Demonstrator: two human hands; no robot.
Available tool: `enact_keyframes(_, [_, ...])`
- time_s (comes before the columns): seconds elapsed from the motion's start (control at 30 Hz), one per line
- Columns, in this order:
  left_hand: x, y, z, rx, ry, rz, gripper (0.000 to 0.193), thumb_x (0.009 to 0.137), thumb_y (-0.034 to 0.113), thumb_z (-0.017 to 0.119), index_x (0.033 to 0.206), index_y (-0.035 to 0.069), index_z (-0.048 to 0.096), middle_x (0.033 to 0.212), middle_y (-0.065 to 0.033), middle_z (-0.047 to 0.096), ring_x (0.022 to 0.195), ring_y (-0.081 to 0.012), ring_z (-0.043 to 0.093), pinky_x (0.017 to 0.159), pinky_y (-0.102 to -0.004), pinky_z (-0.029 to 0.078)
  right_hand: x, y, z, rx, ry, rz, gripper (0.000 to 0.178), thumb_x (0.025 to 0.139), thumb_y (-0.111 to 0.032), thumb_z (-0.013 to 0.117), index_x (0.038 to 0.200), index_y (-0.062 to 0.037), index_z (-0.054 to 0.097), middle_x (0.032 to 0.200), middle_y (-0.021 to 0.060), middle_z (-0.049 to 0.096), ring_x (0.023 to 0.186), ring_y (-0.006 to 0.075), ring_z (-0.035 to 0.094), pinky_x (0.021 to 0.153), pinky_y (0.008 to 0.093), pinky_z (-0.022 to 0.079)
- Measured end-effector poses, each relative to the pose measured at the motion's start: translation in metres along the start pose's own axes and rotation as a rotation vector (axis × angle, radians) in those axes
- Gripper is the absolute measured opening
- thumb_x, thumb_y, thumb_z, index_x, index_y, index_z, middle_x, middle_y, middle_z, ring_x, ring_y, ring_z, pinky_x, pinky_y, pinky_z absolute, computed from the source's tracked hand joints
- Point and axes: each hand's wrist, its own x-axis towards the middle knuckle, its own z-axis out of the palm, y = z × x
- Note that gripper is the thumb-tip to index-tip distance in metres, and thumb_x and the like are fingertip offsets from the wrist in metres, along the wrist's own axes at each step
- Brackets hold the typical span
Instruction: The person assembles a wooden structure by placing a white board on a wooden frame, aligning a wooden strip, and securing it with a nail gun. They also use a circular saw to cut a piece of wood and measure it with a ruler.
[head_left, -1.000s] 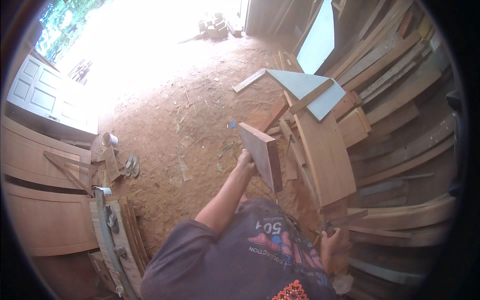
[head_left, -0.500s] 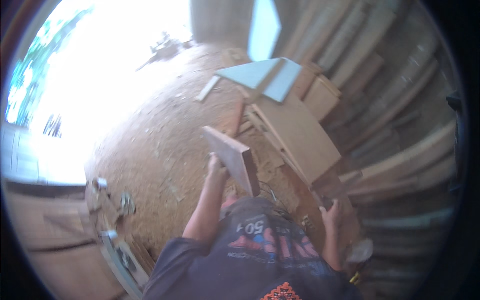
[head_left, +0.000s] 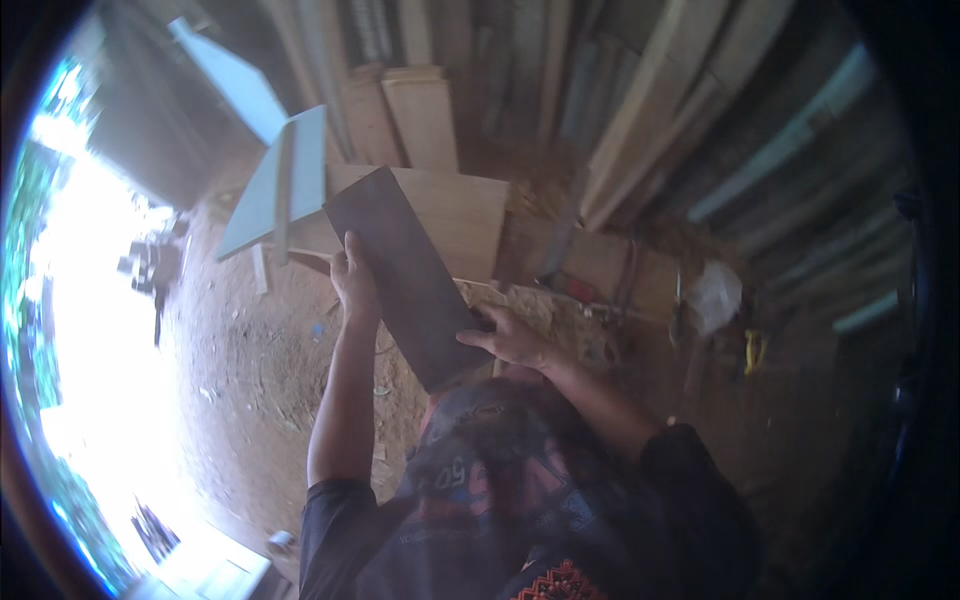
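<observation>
1. On the near side, between 2 hands: dark board, rectangular, slanting from far left to near right.
2. Left hand: clamped on the dark board's left edge, thumb across the face.
3. Right hand: at the right edge, near end, fingertips over the face; full grip cannot be told.
4. Far left: pale blue panel, crossed by 1 wood strip.
5. Right: yellow item, kind unclear.

Brown dirt floor, with a small blue scrap lying on it
</observation>
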Motion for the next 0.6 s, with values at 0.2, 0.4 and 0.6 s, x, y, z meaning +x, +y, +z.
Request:
enact_keyframes(0.2, [0.012,0.000,0.038,0.068,-0.363,0.034,0.046,0.104,0.034,0.063,0.127,-0.006,0.062,0.113,-0.0108,0.066,0.101,-0.0193,0.064,0.086,-0.0318,0.052,-0.024,0.010,-0.014,0.247,0.275,0.185,0.055,0.097,-0.032,0.071,0.139,0.0023,0.059,0.129,0.0152,0.067,0.123,0.0246,0.062,0.105,0.0360,0.047])
enact_keyframes(0.4, [-0.007,-0.021,0.015,0.243,-0.479,0.179,0.053,0.103,0.026,0.065,0.144,-0.005,0.051,0.120,-0.0088,0.065,0.102,-0.0168,0.063,0.082,-0.0275,0.052,0.041,0.082,0.018,0.255,0.528,0.083,0.052,0.095,-0.031,0.072,0.135,0.0007,0.061,0.122,0.0176,0.070,0.115,0.0243,0.066,0.100,0.0379,0.050])
enact_keyframes(0.6, [-0.037,-0.051,-0.021,0.348,-0.541,0.155,0.045,0.101,0.015,0.066,0.142,-0.001,0.054,0.127,-0.0089,0.063,0.107,-0.0177,0.062,0.087,-0.0340,0.051,0.057,0.089,0.039,0.134,0.729,0.144,0.057,0.093,-0.038,0.074,0.134,-0.0008,0.062,0.118,0.0182,0.072,0.107,0.0270,0.071,0.091,0.0373,0.055])
